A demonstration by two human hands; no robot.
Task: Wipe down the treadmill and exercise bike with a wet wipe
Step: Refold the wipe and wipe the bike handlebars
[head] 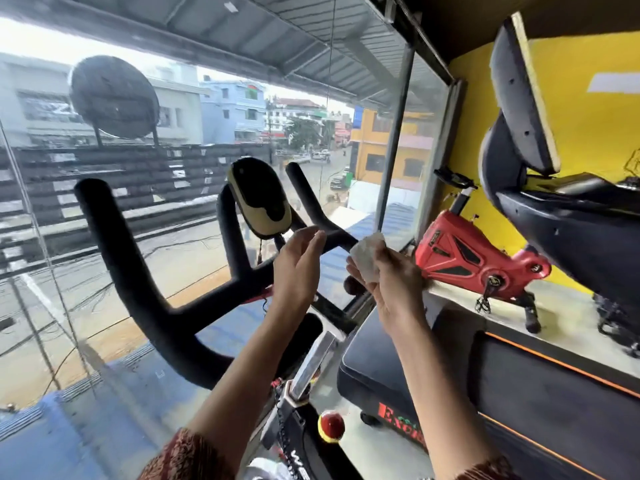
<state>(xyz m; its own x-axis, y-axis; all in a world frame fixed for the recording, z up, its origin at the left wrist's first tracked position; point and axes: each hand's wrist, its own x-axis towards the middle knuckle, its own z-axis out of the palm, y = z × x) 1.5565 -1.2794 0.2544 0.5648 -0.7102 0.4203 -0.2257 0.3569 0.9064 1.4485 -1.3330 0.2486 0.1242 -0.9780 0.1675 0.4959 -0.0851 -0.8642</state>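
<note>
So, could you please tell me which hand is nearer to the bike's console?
Left. The left hand is just below and right of the console; the right hand is farther right, holding the wet wipe.

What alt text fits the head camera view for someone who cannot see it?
A person's right hand grips a crumpled wet wipe by an exercise bike's black handlebars, the left hand open beside it. A black-and-gold console sits between the bars; a red bike stands at right.
</note>
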